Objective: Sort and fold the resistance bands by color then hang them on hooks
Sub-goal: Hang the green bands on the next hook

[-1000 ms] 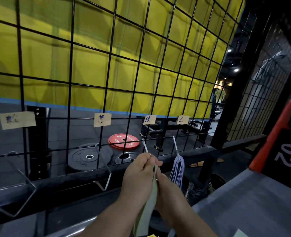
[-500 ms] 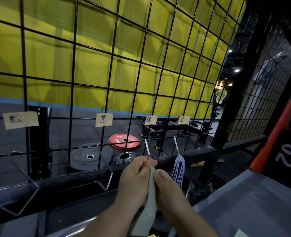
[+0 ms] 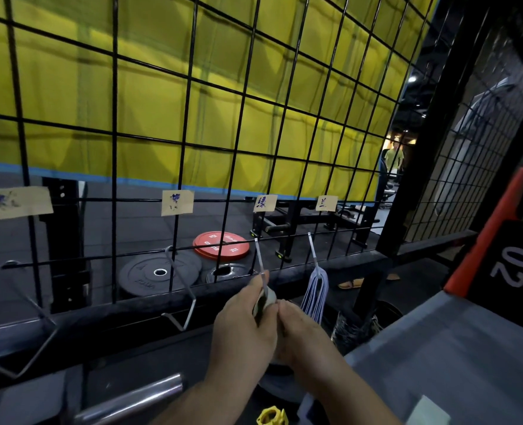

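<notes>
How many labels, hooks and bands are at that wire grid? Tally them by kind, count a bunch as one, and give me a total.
Labels: 4
Hooks: 4
Lilac bunch of bands: 1
Pale band: 1
Total: 10

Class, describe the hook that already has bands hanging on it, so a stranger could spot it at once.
Find the black wire grid in front of the yellow curtain, with four paper labels along its lower part. Under the rightmost label is a slanted metal hook. Only this one has a bunch of pale lilac bands hanging free from it.
</notes>
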Action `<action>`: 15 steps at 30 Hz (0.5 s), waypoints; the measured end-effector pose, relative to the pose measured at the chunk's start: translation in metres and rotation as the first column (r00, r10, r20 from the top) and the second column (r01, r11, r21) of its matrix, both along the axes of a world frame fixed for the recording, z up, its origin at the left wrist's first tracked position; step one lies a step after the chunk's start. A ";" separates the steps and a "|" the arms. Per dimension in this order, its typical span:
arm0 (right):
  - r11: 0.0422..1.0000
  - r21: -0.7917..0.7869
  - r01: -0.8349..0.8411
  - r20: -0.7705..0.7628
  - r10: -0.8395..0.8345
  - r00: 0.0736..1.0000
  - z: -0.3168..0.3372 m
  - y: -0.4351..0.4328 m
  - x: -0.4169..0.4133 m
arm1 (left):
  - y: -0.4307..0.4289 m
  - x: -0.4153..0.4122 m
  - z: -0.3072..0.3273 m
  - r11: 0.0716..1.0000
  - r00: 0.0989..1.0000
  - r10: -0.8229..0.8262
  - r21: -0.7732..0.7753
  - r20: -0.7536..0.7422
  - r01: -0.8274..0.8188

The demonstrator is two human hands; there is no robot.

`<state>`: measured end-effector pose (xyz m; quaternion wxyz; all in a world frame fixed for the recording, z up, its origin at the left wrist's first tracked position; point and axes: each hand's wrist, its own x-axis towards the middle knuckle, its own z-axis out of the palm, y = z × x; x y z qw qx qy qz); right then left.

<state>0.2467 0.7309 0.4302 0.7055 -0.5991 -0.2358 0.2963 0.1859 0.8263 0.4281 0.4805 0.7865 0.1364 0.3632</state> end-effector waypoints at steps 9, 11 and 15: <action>0.996 -0.065 0.063 0.101 -0.056 0.993 -0.007 0.000 0.005 | 0.001 -0.004 -0.004 0.994 0.990 0.019 -0.110 0.138 -0.004; 0.993 -0.094 0.073 0.159 -0.057 0.986 -0.008 0.000 0.007 | 0.005 -0.001 0.002 0.988 0.994 0.009 -0.153 0.113 0.008; 0.988 -0.127 0.088 0.234 -0.057 0.971 -0.008 0.002 0.006 | 0.011 0.008 0.012 0.934 0.995 -0.079 -0.344 0.058 0.094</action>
